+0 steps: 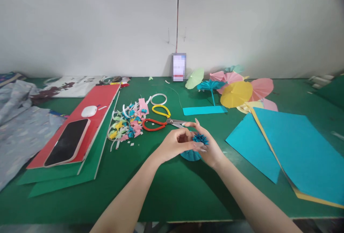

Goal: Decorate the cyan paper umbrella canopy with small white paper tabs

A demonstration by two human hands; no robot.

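A small blue piece of folded paper (200, 139) with pointed pleats sits between my two hands. My left hand (177, 142) pinches it from the left with thumb and fingers. My right hand (211, 145) is curled around its other side, index finger raised; part of its grip is hidden. Below them lies a round pleated blue paper (191, 155), partly covered by the hands. Just beyond my fingers are scissors with one red and one yellow handle (161, 118), blades pointing right and partly hidden. A flat blue paper strip (204, 110) lies farther back.
Paper scraps (131, 120) and a wire ring (158, 99) lie to the left. A phone (67, 142) rests on red card (103, 100). Paper umbrellas (236, 94) stand at the back right, near blue sheets (301, 147). Another phone (178, 67) leans on the wall.
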